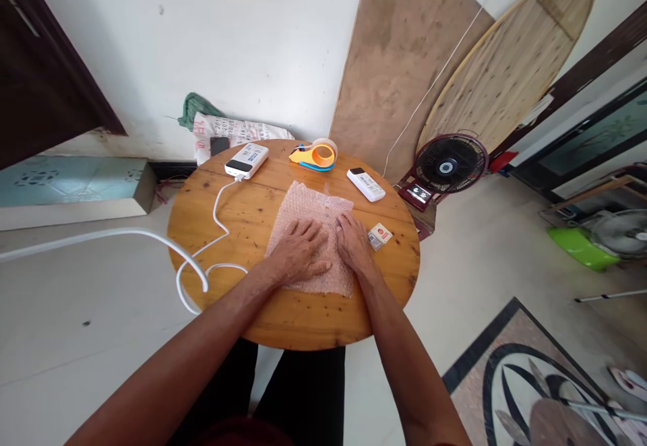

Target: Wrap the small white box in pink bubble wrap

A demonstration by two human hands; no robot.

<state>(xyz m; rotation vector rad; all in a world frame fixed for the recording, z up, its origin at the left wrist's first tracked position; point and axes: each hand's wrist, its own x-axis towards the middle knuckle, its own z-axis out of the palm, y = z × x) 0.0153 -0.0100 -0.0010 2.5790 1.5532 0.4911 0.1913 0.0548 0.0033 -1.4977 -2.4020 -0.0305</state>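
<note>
A pinkish sheet of bubble wrap [311, 207] lies flat on the round wooden table [323, 328]. My left hand [300, 254] rests palm down on it with the fingers spread. On the sheet's right part lies my right hand [352, 244], its fingers bent and close together near the right edge; whether they pinch the wrap is hard to see. Just right of that hand is a small red and white card or packet [380, 236]. Beyond the sheet stands a tape dispenser [316, 155] in yellow and blue with a roll of tape.
A white power bank [247, 161] with a white cable [216, 210] plugged in sits at the table's back left. Another white power bank [366, 184] lies at the back right. A black fan [449, 164] stands beyond the table's right edge. Behind the table is a printed sack [242, 131].
</note>
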